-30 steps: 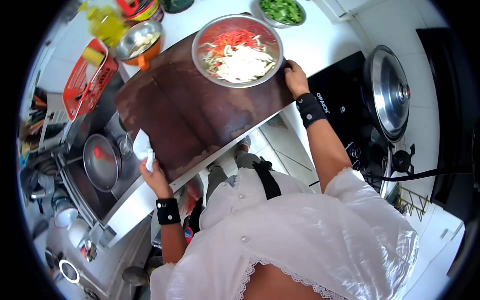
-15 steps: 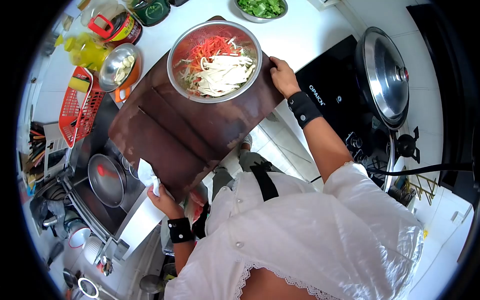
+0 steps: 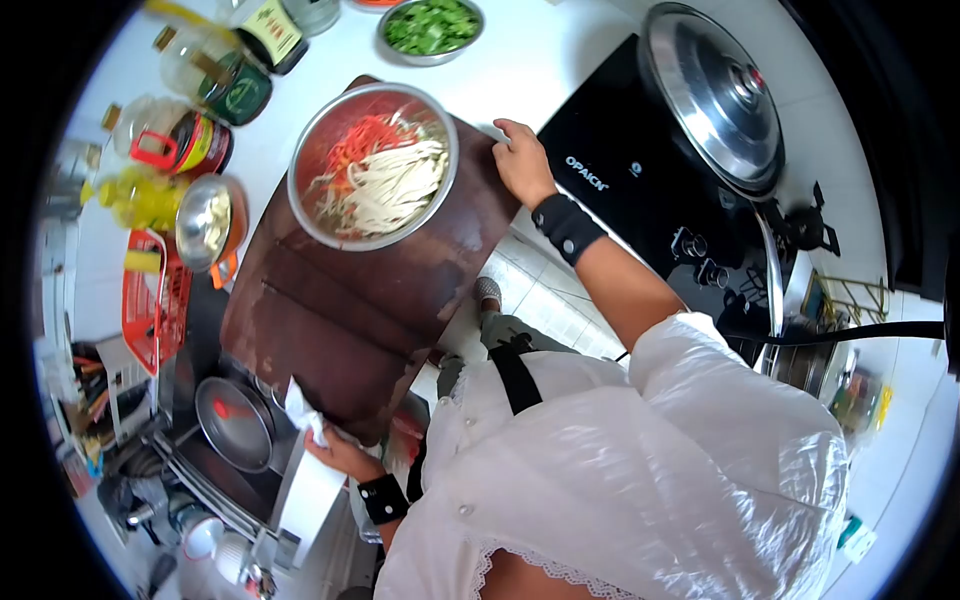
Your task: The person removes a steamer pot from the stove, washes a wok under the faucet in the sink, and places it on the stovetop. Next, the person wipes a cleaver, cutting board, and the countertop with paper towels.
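Observation:
My left hand [image 3: 343, 455] is closed on a crumpled white cloth or tissue [image 3: 300, 408] at the near left edge of a large dark brown cutting board [image 3: 340, 310]. My right hand [image 3: 522, 168] is at the board's far right edge, index finger stretched out and apart from the thumb; the other fingers are partly hidden. On the far part of the board stands a steel bowl [image 3: 297, 205] with shredded orange-red vegetable [image 3: 372, 138] and pale white strips [image 3: 395, 190].
A bowl of chopped greens [image 3: 432, 27] stands on the white counter behind. Right lies a black stove [image 3: 600, 150] with a lidded pan [image 3: 715, 95]. Left are bottles [image 3: 235, 90], a small steel bowl [image 3: 205, 222], a red basket [image 3: 165, 300] and a pan [image 3: 235, 425] in the sink.
The view has turned, so the board and bowl appear further left. My right hand's index finger has stretched out and away from the board edge. My left hand still holds the white cloth or tissue.

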`<state>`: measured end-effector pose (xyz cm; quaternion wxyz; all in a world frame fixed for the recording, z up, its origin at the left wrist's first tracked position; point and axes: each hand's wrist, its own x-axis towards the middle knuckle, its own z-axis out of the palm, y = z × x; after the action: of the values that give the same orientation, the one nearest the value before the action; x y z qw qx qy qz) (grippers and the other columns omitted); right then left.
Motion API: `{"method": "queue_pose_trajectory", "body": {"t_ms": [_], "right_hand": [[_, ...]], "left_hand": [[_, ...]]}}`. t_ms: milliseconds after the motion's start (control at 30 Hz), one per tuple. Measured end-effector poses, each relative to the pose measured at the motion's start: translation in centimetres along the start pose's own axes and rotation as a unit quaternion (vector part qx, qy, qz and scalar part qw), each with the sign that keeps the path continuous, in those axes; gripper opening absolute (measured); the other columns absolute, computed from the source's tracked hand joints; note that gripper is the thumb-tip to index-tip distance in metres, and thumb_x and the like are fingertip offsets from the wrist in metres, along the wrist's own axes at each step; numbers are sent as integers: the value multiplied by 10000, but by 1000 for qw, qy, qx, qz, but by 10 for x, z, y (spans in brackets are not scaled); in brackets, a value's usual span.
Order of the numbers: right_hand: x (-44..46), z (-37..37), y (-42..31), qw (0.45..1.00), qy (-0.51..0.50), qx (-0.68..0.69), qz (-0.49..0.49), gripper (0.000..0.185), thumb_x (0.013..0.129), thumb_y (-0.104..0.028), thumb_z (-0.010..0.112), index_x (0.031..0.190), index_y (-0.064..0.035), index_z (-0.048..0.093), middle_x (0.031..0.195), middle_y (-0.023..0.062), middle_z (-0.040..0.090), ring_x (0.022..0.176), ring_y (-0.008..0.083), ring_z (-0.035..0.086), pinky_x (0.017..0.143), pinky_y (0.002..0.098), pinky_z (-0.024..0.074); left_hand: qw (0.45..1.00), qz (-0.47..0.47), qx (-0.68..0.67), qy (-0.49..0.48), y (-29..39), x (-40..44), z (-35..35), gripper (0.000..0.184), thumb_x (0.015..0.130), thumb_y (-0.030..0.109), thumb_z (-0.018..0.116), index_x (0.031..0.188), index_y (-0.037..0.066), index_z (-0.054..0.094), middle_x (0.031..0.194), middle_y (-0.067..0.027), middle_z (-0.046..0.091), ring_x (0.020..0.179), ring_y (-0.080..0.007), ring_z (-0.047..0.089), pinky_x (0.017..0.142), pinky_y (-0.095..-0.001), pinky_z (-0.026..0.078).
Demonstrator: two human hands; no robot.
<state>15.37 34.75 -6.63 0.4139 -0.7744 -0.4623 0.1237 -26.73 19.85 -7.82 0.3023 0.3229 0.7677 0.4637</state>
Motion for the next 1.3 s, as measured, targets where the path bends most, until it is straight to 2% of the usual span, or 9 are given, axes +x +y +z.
{"method": "queue_pose_trajectory", "body": {"t_ms": [133, 267, 367, 500, 700, 833, 867, 967, 1300], "right_hand": [[-46, -42, -29, 993, -21, 119, 4, 174, 784, -78, 455, 929, -20, 532, 908, 141, 549, 839, 254, 548, 739, 295, 432], [-113, -60, -82, 785, -372, 463, 176, 430, 851, -267, 531, 1195, -45, 399, 1041, 47, 506, 930, 126, 503, 788, 269, 439], [-134, -66, -105, 714, -387, 534, 237, 455, 856, -210, 524, 1241, -35, 357, 1097, 41, 472, 980, 103, 471, 792, 230, 425], [-133, -74, -74, 771, -243, 509, 294, 272, 810, -21, 456, 1078, -30, 507, 911, 21, 565, 825, 78, 525, 718, 212, 439], [-102, -115, 1, 850, -10, 461, 256, 334, 771, -6, 451, 1102, -30, 493, 950, 10, 564, 844, 72, 525, 752, 210, 428], [-104, -134, 98, 949, 189, -143, 208, 401, 769, -45, 475, 1162, 12, 420, 1118, 155, 482, 1065, 253, 457, 902, 323, 360], [-102, -148, 74, 954, 215, -136, 158, 439, 753, -47, 492, 1176, 21, 402, 1182, 202, 416, 1094, 327, 414, 922, 358, 340], [-100, -144, 56, 954, 142, -263, 10, 477, 735, -53, 530, 1190, 2, 396, 1212, 209, 388, 1088, 356, 405, 928, 370, 337], [2, -25, 91, 965, 120, -232, -27, 408, 772, -94, 470, 1151, 43, 404, 1191, 256, 399, 1119, 393, 367, 962, 417, 291]], "left_hand": [[991, 94, -67, -67, 68, -20, 24, 217, 841, 127, 461, 1029, 39, 401, 978, -79, 470, 876, -158, 450, 782, -271, 370], [931, 264, -30, -250, 111, -57, 81, 226, 790, 68, 516, 995, 49, 422, 1078, -93, 421, 933, -182, 428, 834, -286, 347], [818, 349, -5, -457, 138, -74, 130, 358, 703, 21, 575, 1041, 5, 457, 1253, -189, 350, 1110, -301, 399, 912, -361, 320], [736, 376, 7, -563, 154, -86, 171, 472, 669, 48, 648, 1100, -14, 464, 1261, -159, 348, 1099, -277, 418, 894, -350, 351], [710, 280, -44, -644, 159, -111, 198, 451, 702, 8, 614, 1131, 17, 474, 1268, -123, 354, 1097, -205, 428, 865, -300, 385], [714, 296, 14, -634, 149, -103, 194, 341, 724, 42, 595, 1054, 8, 515, 1206, -149, 408, 1056, -279, 454, 873, -337, 387], [715, 305, 28, -628, 144, -99, 192, 322, 729, 39, 586, 1042, 6, 519, 1194, -151, 418, 1052, -287, 455, 878, -341, 382], [723, 310, 54, -615, 131, -89, 181, 293, 737, 20, 567, 1026, 1, 520, 1190, -137, 431, 1048, -240, 464, 833, -308, 412], [788, 272, 76, -547, 107, -56, 145, 175, 742, -21, 554, 916, 1, 547, 981, -143, 551, 903, -281, 532, 791, -332, 420]]}}
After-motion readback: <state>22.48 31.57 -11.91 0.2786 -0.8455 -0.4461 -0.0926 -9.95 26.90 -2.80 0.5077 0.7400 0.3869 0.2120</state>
